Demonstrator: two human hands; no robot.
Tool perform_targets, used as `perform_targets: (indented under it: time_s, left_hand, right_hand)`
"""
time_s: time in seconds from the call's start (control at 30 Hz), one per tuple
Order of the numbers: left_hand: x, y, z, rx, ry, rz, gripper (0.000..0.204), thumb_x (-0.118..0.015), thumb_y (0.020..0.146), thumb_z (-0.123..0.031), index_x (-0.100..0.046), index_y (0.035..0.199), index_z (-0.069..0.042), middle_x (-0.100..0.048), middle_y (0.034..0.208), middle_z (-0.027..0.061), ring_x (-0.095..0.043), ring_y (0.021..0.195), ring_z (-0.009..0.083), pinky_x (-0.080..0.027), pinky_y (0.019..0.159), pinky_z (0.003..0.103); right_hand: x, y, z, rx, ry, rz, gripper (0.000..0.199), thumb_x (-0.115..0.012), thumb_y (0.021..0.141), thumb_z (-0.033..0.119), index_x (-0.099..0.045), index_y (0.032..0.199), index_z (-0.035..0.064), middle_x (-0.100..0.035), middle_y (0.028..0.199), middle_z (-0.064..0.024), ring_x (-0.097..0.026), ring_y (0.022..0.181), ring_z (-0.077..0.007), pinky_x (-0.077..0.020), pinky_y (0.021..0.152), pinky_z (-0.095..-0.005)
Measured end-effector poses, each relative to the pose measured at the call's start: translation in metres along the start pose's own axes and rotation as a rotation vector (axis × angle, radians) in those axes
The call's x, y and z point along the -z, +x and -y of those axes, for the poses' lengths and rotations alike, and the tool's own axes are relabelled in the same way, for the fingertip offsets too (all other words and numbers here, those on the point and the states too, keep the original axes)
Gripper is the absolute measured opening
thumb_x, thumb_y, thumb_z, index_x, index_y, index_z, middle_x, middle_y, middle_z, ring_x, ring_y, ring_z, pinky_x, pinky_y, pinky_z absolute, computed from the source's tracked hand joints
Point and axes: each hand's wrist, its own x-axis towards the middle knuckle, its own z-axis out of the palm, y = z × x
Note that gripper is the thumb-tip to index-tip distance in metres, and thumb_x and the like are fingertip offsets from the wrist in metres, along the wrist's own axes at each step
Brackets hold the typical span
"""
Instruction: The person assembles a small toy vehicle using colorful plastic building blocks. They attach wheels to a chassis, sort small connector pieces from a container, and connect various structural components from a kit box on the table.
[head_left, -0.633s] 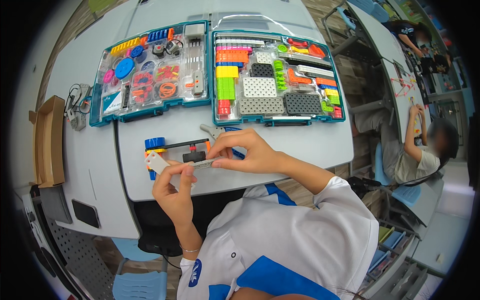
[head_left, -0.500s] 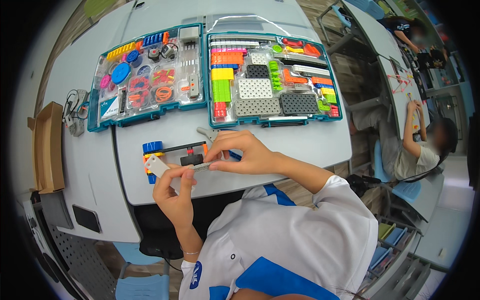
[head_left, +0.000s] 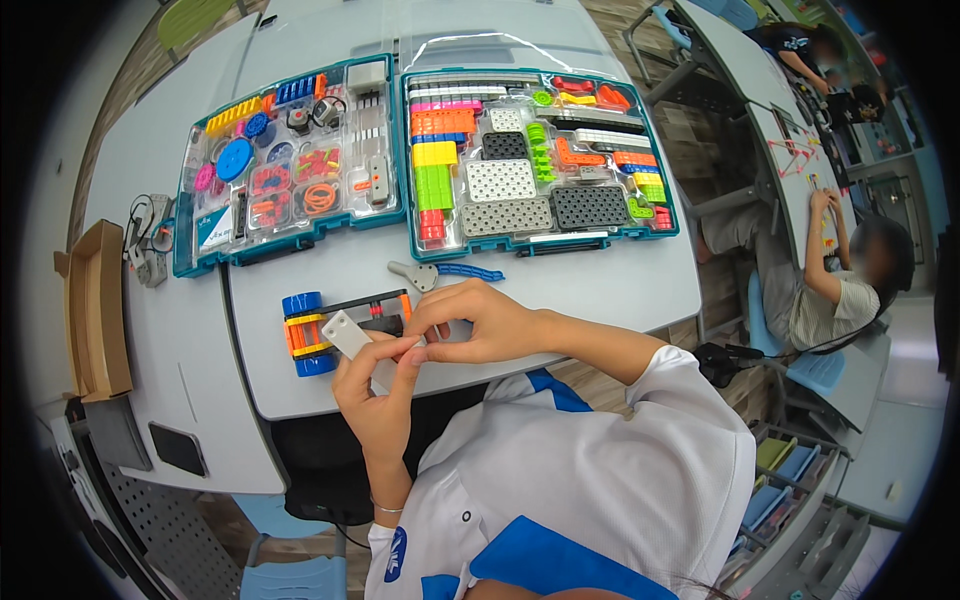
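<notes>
A small toy vehicle [head_left: 325, 331] built of blue wheels, orange parts and a black frame lies on the grey table [head_left: 600, 285] near its front edge. My left hand [head_left: 375, 385] holds a white flat beam [head_left: 346, 334] against the model from below. My right hand [head_left: 475, 325] reaches in from the right, and its fingertips pinch at the same white piece and the model's right end. The part under the fingers is hidden.
Two open teal part cases stand behind: the left case [head_left: 285, 165] with gears and wheels, the right case [head_left: 535, 160] with coloured beams and plates. A grey and blue loose piece [head_left: 440, 273] lies before them. A cardboard box [head_left: 92, 310] sits far left. Another person [head_left: 840, 280] sits at right.
The view has shifted a little; both hands stay at the model, with the left hand's fingers drawn closer to the right hand over the white beam.
</notes>
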Motion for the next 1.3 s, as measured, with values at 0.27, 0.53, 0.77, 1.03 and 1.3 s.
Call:
perform_targets:
  time_s: [0.27,0.53,0.77,1.03,1.3]
  left_hand:
    - [0.003,0.002,0.002,-0.071,0.026,-0.013,0.009,-0.072,0.089,-0.006,-0.069,0.092,0.002,-0.061,0.080,0.0044,-0.056,0.068,0.0098,-0.041,0.064,0.023]
    - [0.013,0.002,0.005,-0.040,0.046,-0.160,0.010,-0.074,0.087,-0.008,-0.069,0.089,0.000,-0.062,0.078,0.0043,-0.055,0.071,0.0116,-0.040,0.066,0.024]
    - [0.018,0.003,0.003,-0.054,0.092,-0.222,0.014,-0.068,0.094,-0.013,-0.066,0.090,0.000,-0.062,0.074,0.0032,-0.054,0.072,0.0099,-0.041,0.076,0.025]
    - [0.017,0.002,0.004,-0.032,0.068,-0.185,0.011,-0.068,0.093,-0.011,-0.067,0.093,0.001,-0.063,0.078,0.0039,-0.055,0.073,0.0100,-0.042,0.078,0.025]
    - [0.019,0.001,0.008,-0.028,0.059,-0.133,0.009,-0.071,0.089,-0.006,-0.067,0.092,0.001,-0.062,0.082,0.0042,-0.056,0.069,0.0100,-0.042,0.070,0.023]
  right_hand:
    - [0.001,0.000,0.001,-0.006,0.017,0.013,0.017,-0.074,0.085,0.017,-0.072,0.094,0.0036,-0.067,0.079,-0.0055,-0.063,0.068,-0.0169,-0.0491,0.063,-0.0307]
    - [0.006,0.002,0.011,-0.082,0.066,-0.027,0.019,-0.076,0.085,0.021,-0.073,0.095,0.0044,-0.067,0.077,-0.0040,-0.061,0.067,-0.0137,-0.0474,0.062,-0.0280]
    - [0.007,0.001,0.010,-0.075,0.046,0.020,0.019,-0.077,0.085,0.015,-0.074,0.101,0.0056,-0.070,0.087,-0.0035,-0.061,0.071,-0.0115,-0.0482,0.064,-0.0259]
    - [0.005,0.000,0.010,-0.090,0.059,0.029,0.020,-0.077,0.085,0.015,-0.074,0.101,0.0048,-0.070,0.087,-0.0036,-0.062,0.072,-0.0116,-0.0480,0.064,-0.0261]
    - [0.003,0.001,0.007,-0.096,0.061,0.031,0.020,-0.078,0.085,0.016,-0.074,0.101,0.0048,-0.069,0.086,-0.0035,-0.061,0.071,-0.0118,-0.0477,0.064,-0.0264]
